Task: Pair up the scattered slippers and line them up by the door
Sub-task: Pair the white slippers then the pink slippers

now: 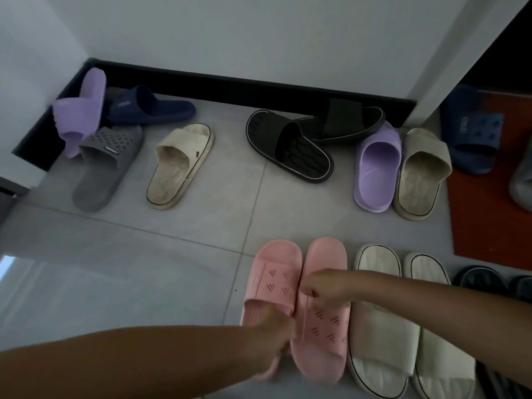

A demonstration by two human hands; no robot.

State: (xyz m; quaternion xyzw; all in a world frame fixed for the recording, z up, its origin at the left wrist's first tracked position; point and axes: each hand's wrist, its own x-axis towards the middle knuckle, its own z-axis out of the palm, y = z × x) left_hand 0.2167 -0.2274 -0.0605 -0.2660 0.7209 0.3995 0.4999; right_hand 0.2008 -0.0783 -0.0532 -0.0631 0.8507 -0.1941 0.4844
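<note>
Two pink slippers (276, 269) touch edgewise, left hand (277, 339) and right hand (320, 287) apparently gripping them.

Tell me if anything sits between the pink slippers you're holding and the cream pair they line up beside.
Nothing visible does. The pink slippers, gripped by the left hand and the right hand, lie right against the cream pair, with no gap showing. Only bare floor lies on their other side.

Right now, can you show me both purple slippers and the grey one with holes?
corner purple slipper (79, 112): head view, on its strap.
other purple slipper (372, 181): head view, on its footbed.
grey slipper (113, 145): head view, on its holed strap.
</note>
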